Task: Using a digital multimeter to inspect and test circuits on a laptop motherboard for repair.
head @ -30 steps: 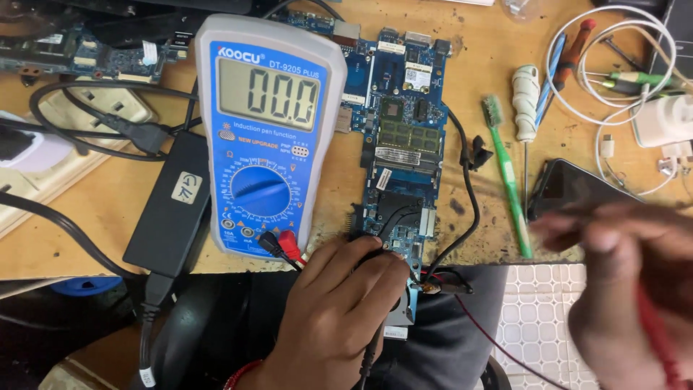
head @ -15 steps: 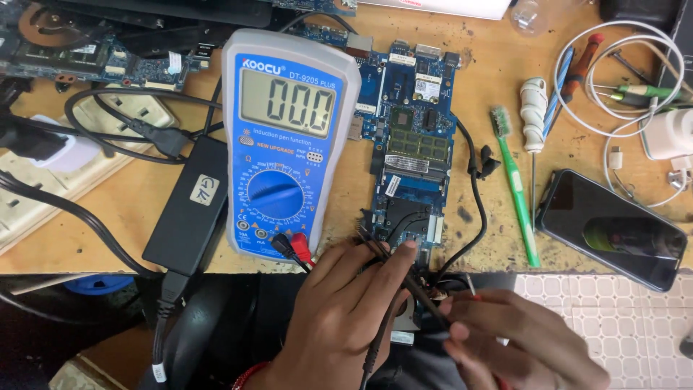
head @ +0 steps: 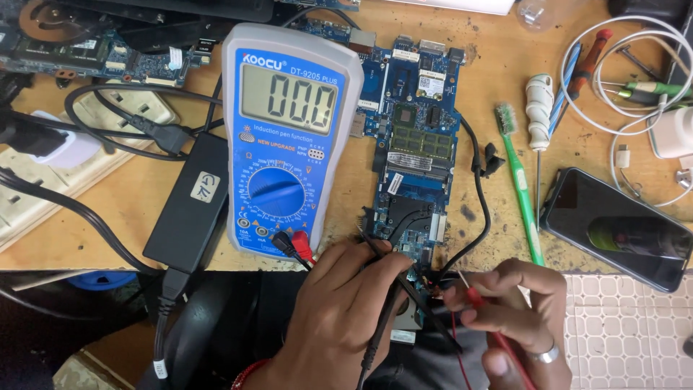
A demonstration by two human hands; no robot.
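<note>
At the near edge of the wooden table (head: 505, 238), the left hand (head: 339, 310) pinches a black test probe (head: 393, 278) and the right hand (head: 516, 310) grips a red test probe (head: 480, 303). The two hands sit close together, and both probe tips meet the near end of a blue circuit board (head: 415, 159) that runs away from them across the table. Below the right hand, pale patterned floor tiles (head: 628, 332) show past the table edge. Just beyond the left hand a blue and grey multimeter (head: 289, 137) lies face up, with a black power adapter (head: 191, 202) further out on that side, then a white power strip (head: 43, 195). Beyond the right hand lie a green toothbrush (head: 520, 180), a white-handled screwdriver (head: 539, 108) and a dark phone (head: 621, 227). Farthest off, white cables (head: 613, 79) coil on the right-hand side, and another circuit board (head: 94, 50) lies at the far corner on the left.
</note>
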